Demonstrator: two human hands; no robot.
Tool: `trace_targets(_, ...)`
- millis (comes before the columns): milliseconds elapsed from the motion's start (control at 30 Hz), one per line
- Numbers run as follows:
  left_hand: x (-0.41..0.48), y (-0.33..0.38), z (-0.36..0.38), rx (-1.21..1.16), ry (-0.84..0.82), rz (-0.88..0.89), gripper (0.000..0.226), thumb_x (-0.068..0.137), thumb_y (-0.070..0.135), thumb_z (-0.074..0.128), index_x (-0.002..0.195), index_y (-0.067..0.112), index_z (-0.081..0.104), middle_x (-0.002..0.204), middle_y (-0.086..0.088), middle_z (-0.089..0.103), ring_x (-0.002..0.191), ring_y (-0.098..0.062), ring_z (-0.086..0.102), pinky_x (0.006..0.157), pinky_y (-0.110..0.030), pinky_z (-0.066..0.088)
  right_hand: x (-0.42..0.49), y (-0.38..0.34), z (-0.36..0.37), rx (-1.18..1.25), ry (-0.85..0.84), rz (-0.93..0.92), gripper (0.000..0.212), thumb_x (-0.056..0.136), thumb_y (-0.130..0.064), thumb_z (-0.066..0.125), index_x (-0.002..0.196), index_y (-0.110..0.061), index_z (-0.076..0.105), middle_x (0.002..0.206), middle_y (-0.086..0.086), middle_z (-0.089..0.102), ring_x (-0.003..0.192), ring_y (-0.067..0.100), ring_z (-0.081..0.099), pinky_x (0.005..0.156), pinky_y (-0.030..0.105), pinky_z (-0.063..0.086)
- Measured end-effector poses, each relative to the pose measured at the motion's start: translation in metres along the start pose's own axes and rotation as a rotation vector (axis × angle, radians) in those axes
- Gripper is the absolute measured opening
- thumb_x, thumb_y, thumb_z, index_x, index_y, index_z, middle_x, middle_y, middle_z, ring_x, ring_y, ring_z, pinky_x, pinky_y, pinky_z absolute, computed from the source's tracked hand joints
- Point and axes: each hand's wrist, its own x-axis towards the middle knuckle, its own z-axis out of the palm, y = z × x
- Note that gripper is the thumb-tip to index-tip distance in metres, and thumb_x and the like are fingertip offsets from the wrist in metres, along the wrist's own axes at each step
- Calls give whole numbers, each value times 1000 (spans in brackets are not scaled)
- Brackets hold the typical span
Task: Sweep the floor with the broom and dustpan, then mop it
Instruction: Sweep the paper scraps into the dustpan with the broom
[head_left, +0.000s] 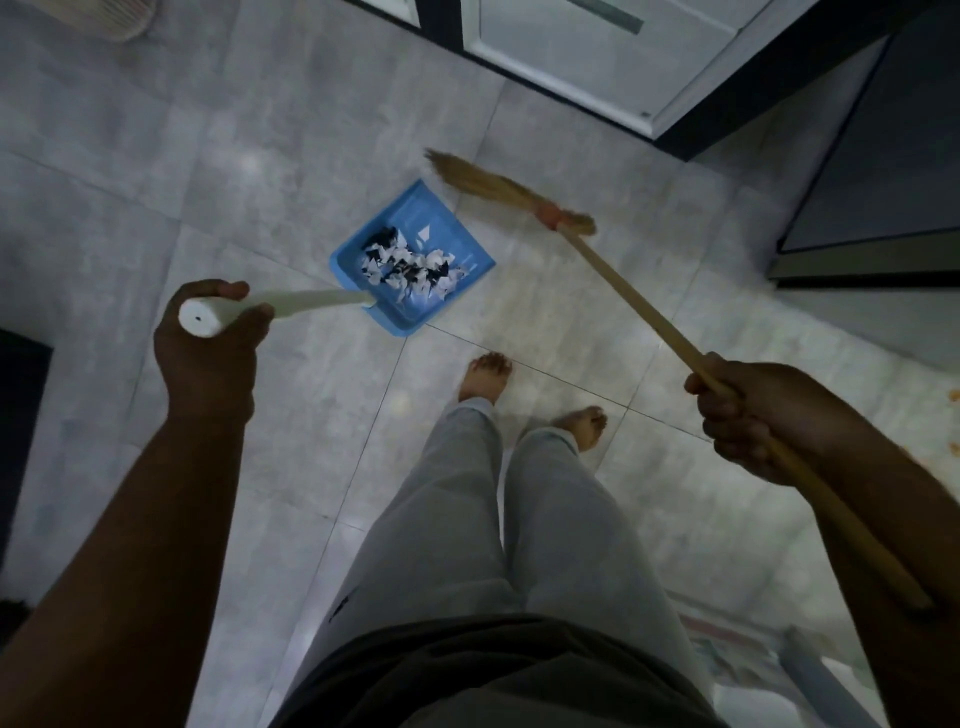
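A blue dustpan (441, 223) with a long white handle (306, 301) hangs over the grey tiled floor (218, 171), holding a heap of black and white paper scraps (410, 265). My left hand (208, 343) grips the top end of that handle. My right hand (748, 410) grips the wooden stick (639, 306) of a straw broom. The broom's bristle head (493, 182) points up and left, just beyond the dustpan's far right corner, apparently off the floor.
My bare feet (483, 374) and light trousers stand below the dustpan. A white-framed glass door (597, 57) is at the top, a dark cabinet (883, 171) at the right, a dark object (21, 415) at the left edge. Small orange specks (953, 395) lie far right.
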Motion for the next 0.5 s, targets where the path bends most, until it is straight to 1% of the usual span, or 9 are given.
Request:
trace_targets(100, -3, 0, -6, -30, 13, -25, 30, 78, -4, 74, 92, 21, 65, 121, -20, 65, 106, -29, 68, 90, -49, 57, 13, -23, -1, 14, 33, -24, 32, 105, -33, 36, 87, -10, 50, 48, -3, 39, 28, 6, 30, 28, 14, 25)
trace_targets(167, -6, -1, -13, -63, 42, -45, 30, 79, -4, 74, 91, 21, 65, 121, -18, 66, 106, -25, 69, 89, -46, 58, 29, -43, 6, 22, 19, -26, 35, 105, -34, 34, 82, -12, 48, 47, -5, 39, 29, 4, 31, 28, 13, 25)
trace_targets(233, -8, -4, -22, -97, 86, -66, 29, 79, -4, 74, 91, 21, 65, 120, -18, 66, 108, -26, 69, 89, -45, 58, 46, -64, 15, 19, 1, -33, 37, 106, -34, 32, 78, -14, 45, 45, -7, 39, 28, 3, 31, 27, 13, 25)
trace_targets(300, -7, -8, -34, -139, 115, -73, 29, 76, -2, 75, 89, 22, 66, 120, -20, 66, 108, -27, 69, 88, -45, 59, 62, -83, 24, 16, -10, -50, 36, 106, -33, 30, 77, -16, 45, 45, -8, 40, 29, 2, 32, 28, 15, 25)
trace_targets(367, -6, -16, -43, -129, 132, -66, 29, 75, -1, 76, 88, 23, 66, 119, -21, 66, 107, -26, 69, 87, -46, 59, 77, -98, 35, 18, -5, -63, 35, 106, -32, 31, 78, -16, 45, 47, -9, 40, 31, 2, 32, 29, 16, 26)
trace_targets(433, -8, -23, -47, -97, 148, -71, 29, 74, 0, 77, 86, 25, 67, 114, -16, 69, 104, -25, 70, 85, -45, 60, 90, -106, 50, 22, 11, -52, 33, 105, -30, 31, 79, -17, 46, 48, -10, 40, 32, 2, 32, 30, 16, 25)
trace_targets(500, -2, -29, -59, -98, 173, -42, 29, 71, 6, 80, 84, 29, 70, 108, -9, 72, 101, -26, 71, 81, -41, 61, 97, -103, 66, -23, 25, -24, 32, 105, -27, 30, 77, -18, 44, 45, -10, 40, 32, 1, 31, 30, 16, 24)
